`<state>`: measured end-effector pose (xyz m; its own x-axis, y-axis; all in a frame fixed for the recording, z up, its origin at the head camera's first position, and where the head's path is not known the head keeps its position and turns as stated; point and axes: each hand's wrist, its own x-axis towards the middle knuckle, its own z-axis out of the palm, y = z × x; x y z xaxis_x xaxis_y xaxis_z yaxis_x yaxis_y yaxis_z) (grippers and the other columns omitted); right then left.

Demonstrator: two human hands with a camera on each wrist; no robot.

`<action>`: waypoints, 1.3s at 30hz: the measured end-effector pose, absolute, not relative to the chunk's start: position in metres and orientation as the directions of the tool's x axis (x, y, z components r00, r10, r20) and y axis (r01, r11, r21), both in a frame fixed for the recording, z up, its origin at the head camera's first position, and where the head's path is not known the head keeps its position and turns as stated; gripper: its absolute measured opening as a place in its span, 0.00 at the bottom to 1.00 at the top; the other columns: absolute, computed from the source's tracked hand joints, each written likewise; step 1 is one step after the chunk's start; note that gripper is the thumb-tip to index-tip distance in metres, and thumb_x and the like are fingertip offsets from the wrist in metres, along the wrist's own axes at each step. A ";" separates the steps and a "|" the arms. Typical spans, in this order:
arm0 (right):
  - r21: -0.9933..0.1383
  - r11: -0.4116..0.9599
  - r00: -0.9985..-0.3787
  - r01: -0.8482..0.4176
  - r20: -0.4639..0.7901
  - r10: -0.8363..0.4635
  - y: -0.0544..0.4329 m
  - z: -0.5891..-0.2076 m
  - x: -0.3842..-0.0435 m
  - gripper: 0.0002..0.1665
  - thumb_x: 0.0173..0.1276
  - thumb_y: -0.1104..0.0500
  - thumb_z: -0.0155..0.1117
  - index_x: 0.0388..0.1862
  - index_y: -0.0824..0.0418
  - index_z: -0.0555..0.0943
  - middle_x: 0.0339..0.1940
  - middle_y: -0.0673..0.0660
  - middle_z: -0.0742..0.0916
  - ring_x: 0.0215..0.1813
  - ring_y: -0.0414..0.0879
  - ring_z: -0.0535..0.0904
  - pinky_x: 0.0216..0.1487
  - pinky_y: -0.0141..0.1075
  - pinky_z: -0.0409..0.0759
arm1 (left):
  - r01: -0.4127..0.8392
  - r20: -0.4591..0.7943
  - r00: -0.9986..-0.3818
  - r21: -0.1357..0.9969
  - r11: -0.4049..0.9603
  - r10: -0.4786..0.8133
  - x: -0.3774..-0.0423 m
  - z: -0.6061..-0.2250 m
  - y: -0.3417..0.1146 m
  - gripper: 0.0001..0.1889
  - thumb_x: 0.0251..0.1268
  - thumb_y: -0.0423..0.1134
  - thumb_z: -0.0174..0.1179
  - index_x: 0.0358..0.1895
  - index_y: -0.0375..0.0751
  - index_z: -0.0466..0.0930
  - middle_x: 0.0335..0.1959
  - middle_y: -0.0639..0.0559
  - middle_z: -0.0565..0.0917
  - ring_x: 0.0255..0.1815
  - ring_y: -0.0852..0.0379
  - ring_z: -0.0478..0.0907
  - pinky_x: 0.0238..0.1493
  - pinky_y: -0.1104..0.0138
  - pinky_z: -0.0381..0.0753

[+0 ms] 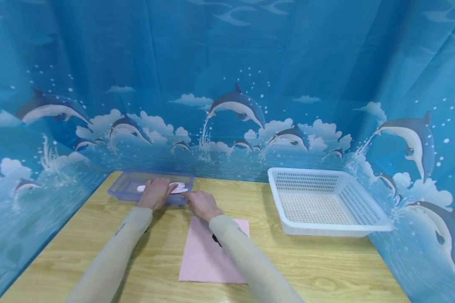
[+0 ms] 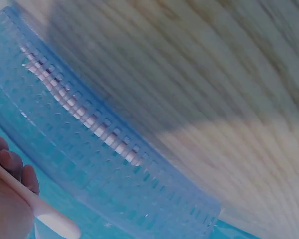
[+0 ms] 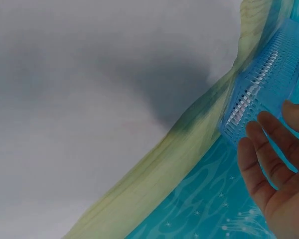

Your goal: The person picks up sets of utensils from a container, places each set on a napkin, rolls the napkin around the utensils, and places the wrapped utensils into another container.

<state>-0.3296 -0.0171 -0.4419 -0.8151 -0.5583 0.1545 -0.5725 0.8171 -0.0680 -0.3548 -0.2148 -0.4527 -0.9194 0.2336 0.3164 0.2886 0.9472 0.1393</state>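
My left hand (image 1: pixel 155 193) is over the purple see-through basket (image 1: pixel 115 192) at the back left and grips pale pink-white cutlery. A fork's tines (image 1: pixel 180 185) and a second flat piece (image 1: pixel 180 191) stick out on its right side. In the left wrist view, a pale handle (image 2: pixel 57 221) runs out past the curled fingers (image 2: pixel 11 162). Through the slotted basket wall shows a long whitish piece (image 2: pixel 84 117). My right hand (image 1: pixel 202 204) is at the basket's right front corner, fingertips close to the cutlery; in the right wrist view its fingers (image 3: pixel 261 164) are extended and spread.
A pink sheet (image 1: pixel 208 261) lies on the wood-patterned table (image 1: pixel 155 261) under the right forearm. A large white slotted basket (image 1: pixel 333 229) stands at the back right. A blue dolphin-print curtain (image 1: pixel 220 54) encloses the table at the back and sides.
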 end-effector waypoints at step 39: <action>-0.267 0.650 -0.667 -0.711 -0.037 -0.745 0.051 -0.464 -0.315 0.13 0.66 0.52 0.68 0.49 0.51 0.86 0.41 0.47 0.83 0.43 0.36 0.79 0.47 0.27 0.78 | 0.466 0.486 -0.816 0.232 0.854 0.313 -0.315 -0.444 -0.163 0.08 0.70 0.38 0.51 0.30 0.44 0.69 0.13 0.56 0.65 0.15 0.55 0.65 0.18 0.59 0.67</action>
